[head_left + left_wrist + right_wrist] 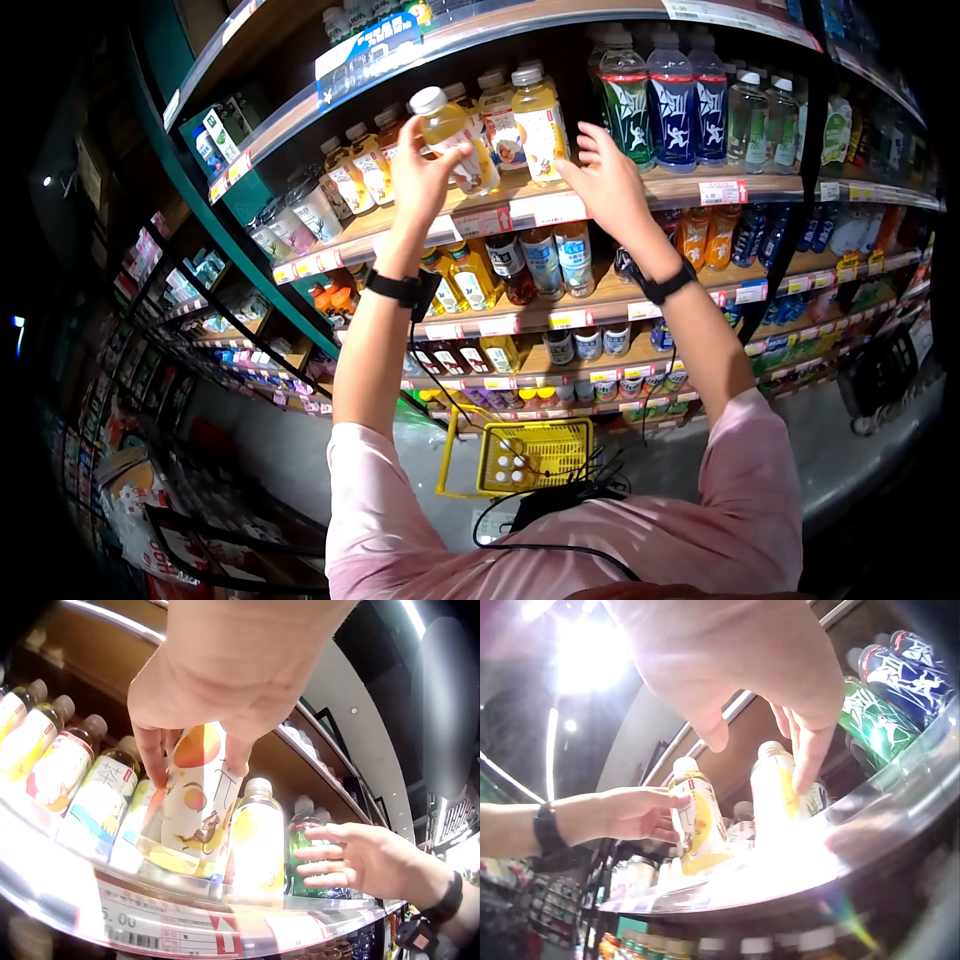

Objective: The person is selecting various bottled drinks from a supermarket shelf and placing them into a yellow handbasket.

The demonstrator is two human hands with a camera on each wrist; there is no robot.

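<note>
In the head view my left hand [422, 178] grips a bottle of pale yellow fruit drink [462, 140] with a white cap, tilted at the shelf's front edge. Its label, with orange fruit and a small monkey, shows in the left wrist view, my thumb and fingers on either side. Just right of it stands a similar yellow drink bottle [541, 128], upright on the shelf. My right hand [605, 188] is beside that second bottle, fingers spread and holding nothing. From the right wrist, its fingertips overlap the second bottle's [774, 791] right side.
Green and blue drink bottles [672, 108] stand right of my right hand, and more tea bottles [358, 172] to the left. A price rail [560, 207] runs along the shelf edge. Below on the floor sits a yellow basket [585, 440] with several white-capped bottles inside.
</note>
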